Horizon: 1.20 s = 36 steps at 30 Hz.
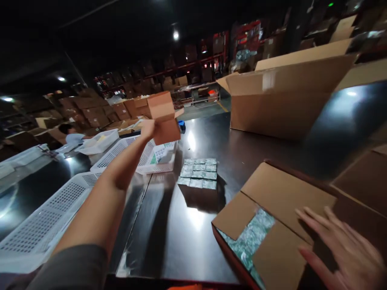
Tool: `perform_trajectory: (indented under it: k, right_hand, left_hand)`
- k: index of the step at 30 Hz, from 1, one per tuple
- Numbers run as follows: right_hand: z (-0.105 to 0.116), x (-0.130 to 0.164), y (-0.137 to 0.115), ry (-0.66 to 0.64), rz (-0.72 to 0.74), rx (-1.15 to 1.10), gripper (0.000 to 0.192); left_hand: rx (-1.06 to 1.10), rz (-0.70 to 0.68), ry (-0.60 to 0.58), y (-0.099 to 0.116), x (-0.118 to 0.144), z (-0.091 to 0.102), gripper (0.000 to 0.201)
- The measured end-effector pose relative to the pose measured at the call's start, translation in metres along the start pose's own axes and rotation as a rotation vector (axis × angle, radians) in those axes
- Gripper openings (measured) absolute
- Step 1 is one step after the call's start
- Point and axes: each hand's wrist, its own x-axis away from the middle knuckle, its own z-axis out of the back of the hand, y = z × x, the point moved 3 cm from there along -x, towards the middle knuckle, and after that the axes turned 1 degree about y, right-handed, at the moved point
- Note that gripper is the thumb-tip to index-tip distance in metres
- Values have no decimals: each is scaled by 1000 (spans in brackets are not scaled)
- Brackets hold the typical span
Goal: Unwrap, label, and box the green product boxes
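Note:
My left arm stretches forward, and my left hand (148, 128) grips a small open cardboard box (167, 131) by its side, above a white basket. My right hand (347, 243), slightly blurred, has its fingers spread over the flaps of a larger cardboard box (281, 189) at the lower right. Between those partly folded flaps, green-and-white plastic-wrapped packets (254, 235) show. On the metal table between my hands stands a small brown box (198, 197) topped with rows of similar wrapped packets (199, 173).
White perforated baskets (45, 219) line the left; one holds printed green-and-white sheets (163, 153). A big open carton (278, 96) stands at the back right of the metal table (181, 241). A blue tape-like roll (182, 125) lies behind the raised box. Another person (72, 135) is at far left.

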Motion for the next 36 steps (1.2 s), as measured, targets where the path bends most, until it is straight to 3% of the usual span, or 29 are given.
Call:
perform_trajectory:
  k: [2, 3, 5, 7, 9, 10, 12, 14, 16, 20, 26, 32, 36]
  right_hand:
    - [-1, -3, -14, -104, -108, -75, 60]
    - [-3, -3, -19, -228, -191, -140, 53]
    - [-3, -2, -27, -435, -311, -267, 60]
    - [1, -1, -33, -472, -346, -236, 70]
    - [9, 0, -46, -373, -242, -114, 69]
    - [12, -1, -56, -314, -138, -58, 63]
    - [16, -3, -80, -263, 125, 1, 48]
    - [16, -7, -101, -330, 340, 1, 37]
    - [15, -14, -115, -418, 450, -2, 22]
    - [20, -24, -121, -544, 472, -52, 33]
    - [21, -23, -113, -529, 511, -94, 64]
    - [0, -40, -114, -703, 567, -110, 55]
    - [30, -50, -109, -572, 652, -141, 47]
  left_hand:
    - [-3, 3, 9, -6, 17, -8, 41]
    - [6, -8, 17, -3, 24, -14, 47]
    - [44, -71, 32, 17, 39, -26, 57]
    - [128, -203, 59, 53, 63, -33, 50]
    - [285, -428, 17, 100, 103, -30, 37]
    - [314, -580, -143, 125, 129, -29, 33]
    - [358, -865, -343, 172, 184, -24, 34]
    - [332, -975, -478, 206, 227, -23, 43]
    - [297, -964, -565, 225, 251, -28, 57]
    - [297, -806, -677, 233, 259, -37, 79]
    - [293, -638, -733, 228, 268, -23, 65]
    - [96, -631, -713, 240, 283, -7, 87]
    - [104, -652, -685, 247, 278, 9, 71]
